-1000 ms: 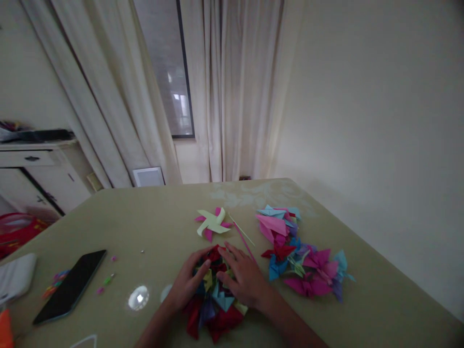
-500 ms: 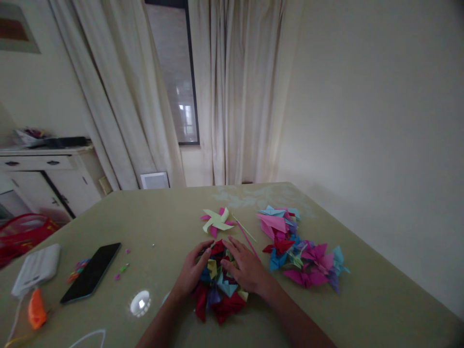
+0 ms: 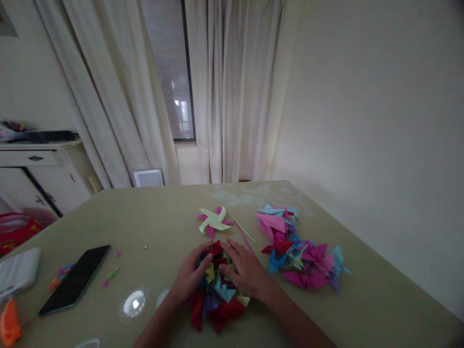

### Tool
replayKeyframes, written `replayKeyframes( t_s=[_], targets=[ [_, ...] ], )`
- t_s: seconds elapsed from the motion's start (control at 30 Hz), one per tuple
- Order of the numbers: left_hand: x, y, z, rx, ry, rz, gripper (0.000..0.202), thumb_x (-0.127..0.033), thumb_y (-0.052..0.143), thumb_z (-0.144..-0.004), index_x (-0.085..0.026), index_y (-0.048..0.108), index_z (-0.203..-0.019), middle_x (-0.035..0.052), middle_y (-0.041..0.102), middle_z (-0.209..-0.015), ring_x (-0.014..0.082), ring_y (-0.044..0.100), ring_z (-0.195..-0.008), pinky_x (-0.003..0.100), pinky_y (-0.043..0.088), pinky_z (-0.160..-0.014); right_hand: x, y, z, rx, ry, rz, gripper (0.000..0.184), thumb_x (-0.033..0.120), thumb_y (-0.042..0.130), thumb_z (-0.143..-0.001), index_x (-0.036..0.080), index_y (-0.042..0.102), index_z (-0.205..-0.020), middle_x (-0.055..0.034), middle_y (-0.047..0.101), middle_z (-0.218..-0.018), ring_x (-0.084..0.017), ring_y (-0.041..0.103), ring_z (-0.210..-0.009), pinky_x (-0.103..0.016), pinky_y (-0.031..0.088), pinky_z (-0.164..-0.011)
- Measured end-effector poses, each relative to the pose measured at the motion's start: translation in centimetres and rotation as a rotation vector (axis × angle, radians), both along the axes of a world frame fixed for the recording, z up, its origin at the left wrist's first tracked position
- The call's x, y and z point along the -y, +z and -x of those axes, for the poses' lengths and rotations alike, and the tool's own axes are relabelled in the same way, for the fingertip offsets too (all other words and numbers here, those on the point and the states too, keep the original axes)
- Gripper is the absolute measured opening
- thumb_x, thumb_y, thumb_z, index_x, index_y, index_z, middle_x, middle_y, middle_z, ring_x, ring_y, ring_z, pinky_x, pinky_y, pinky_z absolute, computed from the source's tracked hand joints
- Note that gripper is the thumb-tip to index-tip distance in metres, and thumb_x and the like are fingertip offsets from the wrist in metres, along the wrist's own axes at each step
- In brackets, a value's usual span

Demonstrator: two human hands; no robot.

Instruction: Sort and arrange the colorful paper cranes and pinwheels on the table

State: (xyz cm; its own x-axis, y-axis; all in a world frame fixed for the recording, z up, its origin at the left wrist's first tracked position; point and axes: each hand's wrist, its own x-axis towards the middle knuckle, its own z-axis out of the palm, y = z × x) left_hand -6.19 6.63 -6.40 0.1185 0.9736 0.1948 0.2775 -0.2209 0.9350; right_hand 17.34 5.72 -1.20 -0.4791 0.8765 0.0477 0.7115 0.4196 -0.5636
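Observation:
Both my hands rest on a heap of folded coloured paper pieces (image 3: 221, 304) in red, blue, yellow and purple near the table's front. My left hand (image 3: 188, 280) lies on its left side, fingers curved over the paper. Across from it, my right hand (image 3: 244, 273) covers the right side with fingers stretched flat and slightly spread. Just beyond the heap lies a pale yellow and pink paper pinwheel (image 3: 213, 221), with thin pink and white sticks (image 3: 243, 234) beside it. A second heap of pink, blue and purple folded pieces (image 3: 297, 251) lies to the right.
A black phone (image 3: 74, 279) lies at the left on the olive table (image 3: 163, 212), with small coloured bits near it. A white pouch (image 3: 16, 271) and an orange object (image 3: 9, 323) sit at the far left. Curtains, a window and a white cabinet (image 3: 36, 174) stand behind.
My hands stay on the paper heap with only slight finger shifts. The camera has swung a little, so the phone and pouch sit further left in the picture.

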Motion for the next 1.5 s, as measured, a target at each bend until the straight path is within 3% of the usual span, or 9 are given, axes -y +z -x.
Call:
replayKeyframes(
  t_s=[1.5],
  targets=[
    [0.4, 0.9, -0.3, 0.015, -0.006, -0.014, 0.054, -0.063, 0.066, -0.094, -0.027, 0.073, -0.134, 0.0112, 0.070, -0.144, 0.0338, 0.061, -0.137, 0.050, 0.042, -0.122, 0.0, 0.1, 0.0, 0.029, 0.000, 0.011, 0.076, 0.070, 0.046, -0.106, 0.029, 0.037, -0.169, -0.0110, 0.035, -0.175, -0.036, 0.039, -0.158, -0.056, 0.030, -0.129]
  ],
)
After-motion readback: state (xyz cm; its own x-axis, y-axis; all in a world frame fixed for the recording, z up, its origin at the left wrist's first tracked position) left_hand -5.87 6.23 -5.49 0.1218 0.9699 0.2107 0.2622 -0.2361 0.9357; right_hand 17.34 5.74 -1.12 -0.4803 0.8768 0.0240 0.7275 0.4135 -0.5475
